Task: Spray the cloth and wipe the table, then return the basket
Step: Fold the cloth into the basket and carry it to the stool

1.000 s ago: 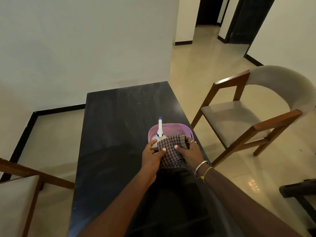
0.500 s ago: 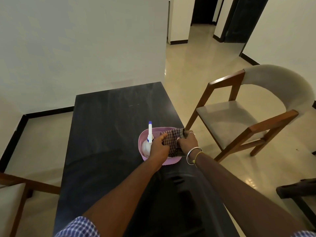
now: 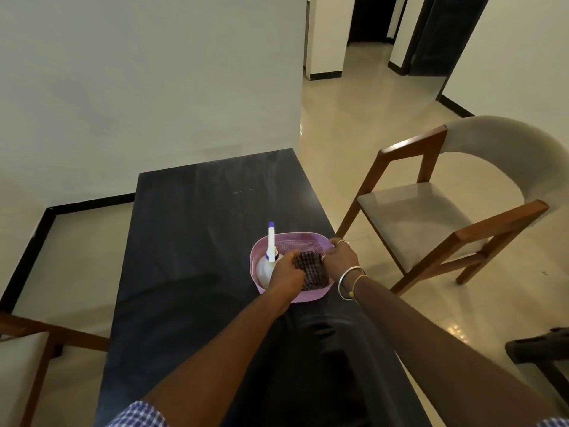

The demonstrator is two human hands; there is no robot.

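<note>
A pink woven basket [image 3: 297, 237] sits on the long black table [image 3: 197, 229], near its right edge. Inside stands a white spray bottle [image 3: 271, 245] with a blue tip, at the left. A folded checked cloth [image 3: 311, 268] lies in the right half of the basket. My left hand [image 3: 288, 274] is closed over the cloth's left edge, down inside the basket. My right hand [image 3: 341, 257] grips the cloth's right side at the basket's right rim; it wears a ring and bangles.
A wooden chair [image 3: 455, 211] with a grey seat stands right of the table. Another chair [image 3: 27, 349] is at the near left. A dark object [image 3: 538, 346] sits low at the right. Pale tiled floor runs to a doorway [image 3: 372, 20] behind.
Both hands have lowered the checked cloth from above the basket's front rim down into the basket. The view has shifted slightly to the right.
</note>
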